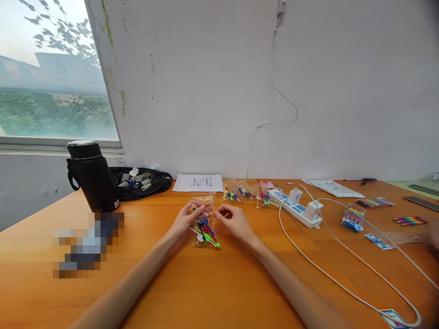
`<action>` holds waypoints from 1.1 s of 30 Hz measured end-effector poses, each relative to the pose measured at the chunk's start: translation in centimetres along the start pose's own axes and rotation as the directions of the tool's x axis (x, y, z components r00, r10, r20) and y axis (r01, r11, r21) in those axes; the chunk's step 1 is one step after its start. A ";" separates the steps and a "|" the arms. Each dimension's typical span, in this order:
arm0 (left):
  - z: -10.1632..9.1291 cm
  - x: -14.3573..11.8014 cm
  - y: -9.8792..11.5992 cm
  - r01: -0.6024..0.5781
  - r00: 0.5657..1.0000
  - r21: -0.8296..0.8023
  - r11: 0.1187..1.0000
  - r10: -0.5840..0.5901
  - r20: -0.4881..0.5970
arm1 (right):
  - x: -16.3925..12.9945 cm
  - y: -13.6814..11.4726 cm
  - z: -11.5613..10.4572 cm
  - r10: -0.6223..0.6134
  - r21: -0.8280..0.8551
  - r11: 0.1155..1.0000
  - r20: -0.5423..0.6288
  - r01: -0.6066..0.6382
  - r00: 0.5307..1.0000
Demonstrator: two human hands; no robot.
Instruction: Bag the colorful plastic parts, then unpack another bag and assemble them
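Note:
A clear plastic bag (202, 233) of small coloured plastic parts is held above the middle of the wooden table (192, 292). Green, blue, red, white and black pieces show through it. My left hand (190, 214) grips the bag near its upper left side, thumb across the front. At the bag's right edge, my right hand (235, 221) has its fingers curled, thumb and forefinger pinched together on the film. Behind the hands lie similar bags of coloured parts (232, 193), close to the wall.
A black thermos (92, 176) and a black bag of grey pieces (161, 180) stand left. Papers (198, 183) lie behind. A white power strip (310, 220) with chargers and looping white cables (338, 274) occupies the right, near rainbow pens (409, 220). Another person's blurred hand (432, 237) shows far right.

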State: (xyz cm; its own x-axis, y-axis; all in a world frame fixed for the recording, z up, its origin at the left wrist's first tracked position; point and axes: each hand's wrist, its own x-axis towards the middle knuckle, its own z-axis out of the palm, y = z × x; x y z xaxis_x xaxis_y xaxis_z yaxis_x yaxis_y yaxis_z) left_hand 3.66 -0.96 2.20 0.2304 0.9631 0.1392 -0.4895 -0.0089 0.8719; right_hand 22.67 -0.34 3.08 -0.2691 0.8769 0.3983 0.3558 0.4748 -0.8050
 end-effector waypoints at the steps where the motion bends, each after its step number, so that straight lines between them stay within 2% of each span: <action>1: 0.0 0.0 0.0 -0.001 1.000 0.002 1.000 0.001 -0.005 | 0.0 0.1 0.1 0.009 0.018 1.000 -0.006 -0.009 1.000; 5: -0.2 0.2 0.0 -0.016 0.999 0.002 1.000 0.016 -0.041 | 0.3 0.7 0.0 0.042 0.085 0.996 0.005 -0.042 0.999; 10: -0.6 0.5 0.2 -0.035 0.997 0.014 0.999 0.035 -0.070 | 0.6 1.2 -0.6 0.041 0.077 0.996 0.012 -0.042 0.999; 14: -0.7 0.5 0.3 -0.073 0.993 0.088 0.993 0.080 -0.085 | 0.5 1.2 -0.4 0.035 0.108 0.993 0.028 -0.038 0.999; 18: -0.5 0.4 0.5 -0.108 0.989 0.214 0.971 0.126 -0.073 | 0.2 0.3 0.1 -0.012 0.117 0.993 -0.020 0.014 1.000; 22: -0.4 0.3 0.9 -0.079 0.996 0.206 0.975 0.086 -0.026 | 0.2 0.1 0.1 -0.031 0.101 0.994 -0.028 0.034 0.999; 26: -0.7 0.4 1.1 -0.035 0.999 0.168 0.985 0.029 0.040 | 0.7 1.5 -0.5 0.019 0.148 0.989 -0.046 -0.012 0.999; 30: -1.0 0.4 1.3 -0.023 1.000 0.238 0.971 0.020 0.015 | 1.3 2.7 -1.2 0.119 0.216 0.971 -0.048 -0.106 0.992; 33: -0.9 0.3 1.5 -0.023 1.000 0.282 0.959 0.019 0.016 | 1.4 2.5 -1.4 0.139 0.301 0.945 -0.022 -0.126 0.990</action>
State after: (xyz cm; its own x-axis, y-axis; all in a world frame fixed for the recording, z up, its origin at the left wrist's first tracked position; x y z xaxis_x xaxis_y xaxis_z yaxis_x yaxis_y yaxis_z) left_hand 2.18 -0.45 3.14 0.2345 0.9582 0.1638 -0.2381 -0.1067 0.9654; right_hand 24.40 2.18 2.20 -0.1974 0.9357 0.2923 0.1006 0.3159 -0.9434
